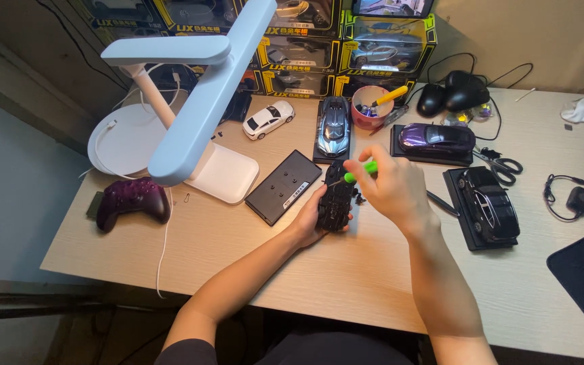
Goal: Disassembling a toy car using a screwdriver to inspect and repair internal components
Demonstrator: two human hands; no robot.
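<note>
My left hand (311, 217) grips a black model car (336, 197) turned underside up on the wooden desk (346, 270). My right hand (390, 189) holds a small screwdriver with a green handle (359, 172), its tip angled down at the car's underside. A flat black display base (284, 186) lies just left of the car. A few tiny dark parts lie beside the car near my right hand.
A white desk lamp (194, 101) stands at the left, with a purple game controller (132, 200) below it. Model cars sit behind: white (268, 118), blue-grey (334, 125), purple (436, 138), black (491, 205). A pink cup (370, 107), scissors (501, 164) and stacked boxes are further back.
</note>
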